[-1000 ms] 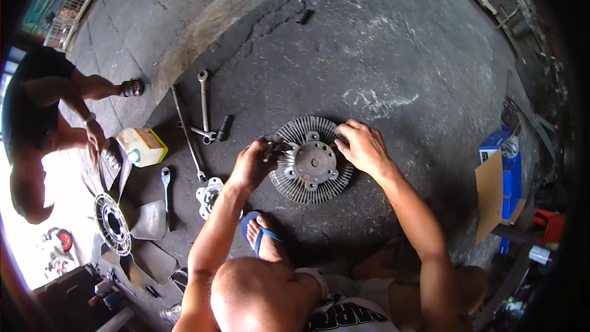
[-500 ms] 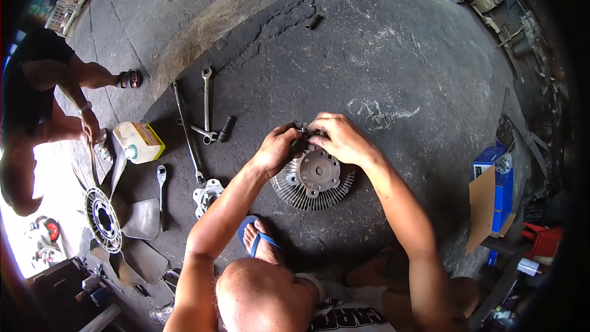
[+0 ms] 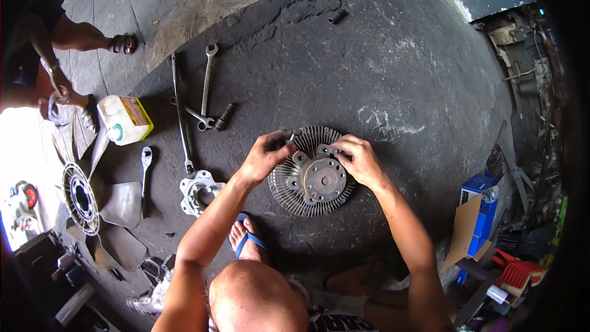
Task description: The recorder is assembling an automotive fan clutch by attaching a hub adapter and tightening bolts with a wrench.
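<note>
A round finned fan clutch (image 3: 279,192) lies on the floor between my hands, its flat hub plate (image 3: 322,179) facing up. My left hand (image 3: 265,158) is at the clutch's upper left edge, thumb and fingers closed on a small bolt (image 3: 291,139) whose bright end sticks up. On the other side, my right hand (image 3: 362,161) has its fingertips pinched beside a lug at the top of the hub. Whatever small dark piece may be between them is too hidden to name.
Left of me lie a flanged metal hub (image 3: 192,193), a ratchet (image 3: 145,175), a long bar (image 3: 180,107), wrenches (image 3: 209,80), a socket (image 3: 225,115), a fan (image 3: 123,205) and a jug (image 3: 125,120). A co-worker's hand (image 3: 60,89) is beyond; a blue box (image 3: 483,221) stands right.
My hands have parted from where they met above the hub, uncovering the clutch's upper fins. The view has shifted slightly. The co-worker's hands have moved.
</note>
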### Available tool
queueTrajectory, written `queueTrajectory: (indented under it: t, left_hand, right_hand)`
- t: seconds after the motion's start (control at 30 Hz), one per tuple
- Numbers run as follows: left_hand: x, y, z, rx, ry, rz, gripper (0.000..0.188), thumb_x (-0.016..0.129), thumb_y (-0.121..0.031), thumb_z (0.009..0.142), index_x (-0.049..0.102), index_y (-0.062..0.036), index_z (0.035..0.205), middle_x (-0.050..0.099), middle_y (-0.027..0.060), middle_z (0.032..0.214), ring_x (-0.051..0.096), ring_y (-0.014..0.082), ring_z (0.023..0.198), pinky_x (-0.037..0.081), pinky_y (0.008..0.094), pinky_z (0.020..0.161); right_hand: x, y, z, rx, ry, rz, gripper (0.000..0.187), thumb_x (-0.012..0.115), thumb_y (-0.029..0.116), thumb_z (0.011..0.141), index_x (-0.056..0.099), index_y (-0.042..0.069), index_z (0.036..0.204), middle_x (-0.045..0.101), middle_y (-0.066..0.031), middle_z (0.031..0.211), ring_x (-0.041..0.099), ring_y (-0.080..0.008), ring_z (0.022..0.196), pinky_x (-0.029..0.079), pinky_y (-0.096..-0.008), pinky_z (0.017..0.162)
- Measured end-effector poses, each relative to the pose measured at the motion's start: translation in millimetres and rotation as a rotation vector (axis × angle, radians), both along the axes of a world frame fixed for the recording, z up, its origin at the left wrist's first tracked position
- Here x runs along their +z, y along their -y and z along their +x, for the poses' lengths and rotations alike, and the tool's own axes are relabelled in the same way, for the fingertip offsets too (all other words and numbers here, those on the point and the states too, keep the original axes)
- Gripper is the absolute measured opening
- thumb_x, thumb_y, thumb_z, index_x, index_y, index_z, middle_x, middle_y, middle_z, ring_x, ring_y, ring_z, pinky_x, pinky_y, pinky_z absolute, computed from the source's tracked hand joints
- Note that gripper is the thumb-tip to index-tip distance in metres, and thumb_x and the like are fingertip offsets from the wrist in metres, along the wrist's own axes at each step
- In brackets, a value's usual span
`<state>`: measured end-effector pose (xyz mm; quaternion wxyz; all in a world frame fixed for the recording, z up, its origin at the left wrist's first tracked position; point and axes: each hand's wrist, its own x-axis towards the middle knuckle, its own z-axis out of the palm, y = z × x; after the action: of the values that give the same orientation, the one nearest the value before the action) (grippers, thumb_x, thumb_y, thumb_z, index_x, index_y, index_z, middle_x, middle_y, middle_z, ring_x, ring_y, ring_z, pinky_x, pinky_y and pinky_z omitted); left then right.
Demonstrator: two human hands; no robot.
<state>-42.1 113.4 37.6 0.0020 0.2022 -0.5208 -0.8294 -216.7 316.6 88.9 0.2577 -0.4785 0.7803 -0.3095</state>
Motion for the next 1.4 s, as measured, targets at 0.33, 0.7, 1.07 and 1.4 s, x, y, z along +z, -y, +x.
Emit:
queueTrajectory:
  t: [0.33,0.7,1.07,1.4]
  left_hand:
    - [8,2,24,-0.003,0.206,-0.546,0.032,0.076,-0.019,0.088,0.064,0.0052,0.105,0.069,0.0119,0.085,0.066,0.0156,0.082,0.053,0.033,0.075]
    - [-5,-9,28,-0.005,-0.02,-0.637,0.021,0.064,-0.009,0.087,0.067,0.0075,0.1,0.069,0.0252,0.091,0.07,0.0387,0.083,0.055,0.041,0.074]
    - [-2,-16,29,0.032,0.011,-0.609,0.023,0.064,-0.012,0.089,0.068,0.0079,0.101,0.069,0.0266,0.091,0.071,0.0376,0.086,0.056,0.041,0.075]
    - [-12,-18,36,0.057,-0.008,-0.594,0.028,0.066,-0.014,0.089,0.068,0.0083,0.105,0.069,0.026,0.091,0.071,0.0352,0.082,0.055,0.0398,0.073]
  right_hand:
    - [-4,16,-6,0.137,-0.01,0.051,0.021,0.071,-0.003,0.081,0.07,-0.003,0.102,0.071,-0.0191,0.099,0.071,-0.035,0.091,0.057,-0.0394,0.079]
    - [14,35,-17,0.224,-0.12,0.338,0.019,0.079,0.011,0.078,0.071,-0.001,0.089,0.07,-0.021,0.089,0.069,-0.0394,0.085,0.055,-0.0454,0.075]
    - [18,45,-14,0.137,-0.121,0.537,0.022,0.079,0.012,0.079,0.068,-0.003,0.091,0.068,-0.0244,0.082,0.068,-0.0429,0.084,0.053,-0.0476,0.072]
    - [14,47,-15,0.295,-0.09,0.28,0.02,0.077,0.001,0.077,0.062,-0.004,0.09,0.067,-0.0239,0.083,0.067,-0.0437,0.085,0.053,-0.0469,0.07]
